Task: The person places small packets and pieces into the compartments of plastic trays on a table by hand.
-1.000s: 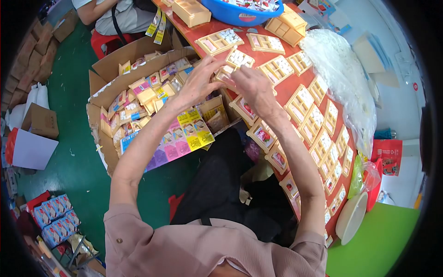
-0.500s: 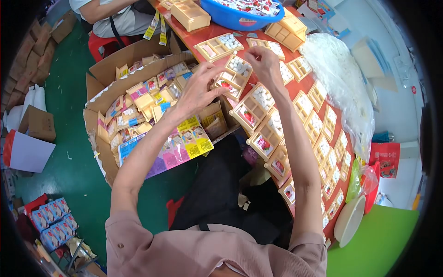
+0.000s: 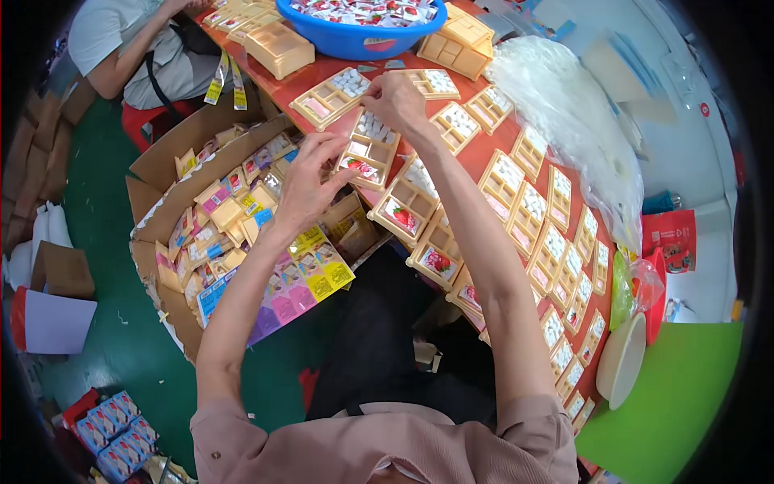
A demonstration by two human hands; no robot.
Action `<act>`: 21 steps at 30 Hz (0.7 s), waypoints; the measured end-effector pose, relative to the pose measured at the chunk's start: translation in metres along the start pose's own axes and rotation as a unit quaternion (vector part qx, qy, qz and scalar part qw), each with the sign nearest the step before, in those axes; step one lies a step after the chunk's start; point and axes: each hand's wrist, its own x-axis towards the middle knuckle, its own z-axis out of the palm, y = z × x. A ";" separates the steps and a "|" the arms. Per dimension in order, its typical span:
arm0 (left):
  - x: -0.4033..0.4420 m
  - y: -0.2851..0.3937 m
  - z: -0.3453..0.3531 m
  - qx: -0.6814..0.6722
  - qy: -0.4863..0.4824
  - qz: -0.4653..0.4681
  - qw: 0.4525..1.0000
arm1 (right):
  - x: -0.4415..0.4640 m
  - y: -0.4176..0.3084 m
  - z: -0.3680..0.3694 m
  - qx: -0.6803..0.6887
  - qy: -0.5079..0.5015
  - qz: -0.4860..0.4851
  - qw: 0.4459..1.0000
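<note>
My left hand [image 3: 310,181] is at the left edge of a small cream compartment tray [image 3: 372,149], its fingers apart and the fingertips touching the rim. White pieces fill the tray's upper compartment, and a strawberry-printed packet [image 3: 360,168] lies in the lower one. Over the tray's upper end is my right hand [image 3: 395,101], fingers pinched together; anything between them is too small to make out. Another tray [image 3: 330,97] with white pieces and a pink packet lies just above. More such trays [image 3: 403,211] stand in rows down the table.
A blue basin [image 3: 363,36] of packets stands at the back of the red table [image 3: 318,68]. Left is a cardboard box [image 3: 153,266] of packed trays with a colourful printed sheet [image 3: 294,294]. Clear plastic [image 3: 576,121] lies right. A person [image 3: 129,56] sits at upper left.
My right hand moved from the tray's lower part up and away, then back to its upper end. A strawberry packet now shows in the tray. The view has shifted slightly.
</note>
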 end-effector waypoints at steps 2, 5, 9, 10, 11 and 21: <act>0.000 -0.002 -0.001 0.010 0.001 0.008 1.000 | -0.003 0.003 -0.002 -0.011 0.026 -0.034 0.999; 0.000 -0.008 -0.001 0.019 0.010 0.023 1.000 | -0.010 0.011 -0.027 0.129 -0.005 -0.007 0.992; -0.005 0.000 -0.002 0.033 0.020 0.016 0.999 | -0.028 0.034 -0.083 0.185 -0.018 0.012 0.983; -0.008 0.003 -0.002 0.061 0.038 0.032 0.997 | -0.034 0.041 -0.095 0.196 -0.014 0.027 0.980; -0.009 0.006 -0.002 0.089 0.056 0.049 0.993 | -0.042 0.048 -0.106 0.207 -0.010 0.041 0.977; 0.044 0.011 0.025 0.280 -0.025 0.224 0.933 | -0.154 0.085 -0.197 0.233 0.041 0.154 0.959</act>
